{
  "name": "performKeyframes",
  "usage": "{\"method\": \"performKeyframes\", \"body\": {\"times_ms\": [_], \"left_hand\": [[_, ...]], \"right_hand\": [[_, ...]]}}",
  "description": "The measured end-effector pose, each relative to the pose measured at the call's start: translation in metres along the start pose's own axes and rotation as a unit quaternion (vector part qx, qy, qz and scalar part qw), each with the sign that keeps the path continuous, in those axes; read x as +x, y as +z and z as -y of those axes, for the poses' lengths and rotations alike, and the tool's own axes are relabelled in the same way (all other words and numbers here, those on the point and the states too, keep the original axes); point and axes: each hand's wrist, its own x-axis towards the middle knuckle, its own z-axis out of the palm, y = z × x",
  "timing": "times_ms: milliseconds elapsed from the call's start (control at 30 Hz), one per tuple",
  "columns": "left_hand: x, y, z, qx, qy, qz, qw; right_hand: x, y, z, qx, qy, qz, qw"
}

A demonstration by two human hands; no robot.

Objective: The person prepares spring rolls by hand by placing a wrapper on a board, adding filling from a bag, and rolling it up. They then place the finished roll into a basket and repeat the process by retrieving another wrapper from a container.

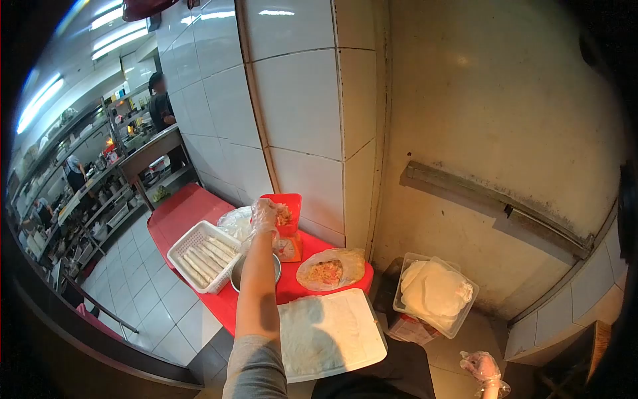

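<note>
My left hand, in a clear plastic glove, is at the red tray on an orange kitchen scale. Its fingers meet the shredded filling in the tray, and I cannot make out how they are bent. My right hand, also gloved, hangs low at the right, fingers loosely apart and nothing visible in it. A metal bowl is partly hidden under my left forearm. Nearer me, pale wrapper sheets lie on a white board. An open plastic bag of orange filling sits beside the scale.
A white basket of rolled wrappers and a plastic bag stand on the red table. A clear tub of stacked wrappers rests on a box at right. Tiled wall ahead; people and kitchen shelves far left.
</note>
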Motion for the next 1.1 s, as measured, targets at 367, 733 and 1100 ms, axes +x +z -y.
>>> {"method": "performKeyframes", "body": {"times_ms": [367, 733, 1100], "left_hand": [[0.042, 0.005, 0.057, 0.267, 0.278, 0.162, 0.908], [-0.082, -0.067, -0.072, -0.174, 0.117, 0.34, 0.917], [-0.168, -0.026, -0.122, -0.179, 0.068, 0.342, 0.92]], "right_hand": [[0.01, 0.012, 0.008, 0.048, 0.021, 0.004, 0.999], [0.002, 0.014, 0.006, 0.085, 0.068, 0.025, 0.994], [0.005, 0.011, 0.011, 0.055, 0.019, 0.027, 0.998]]}}
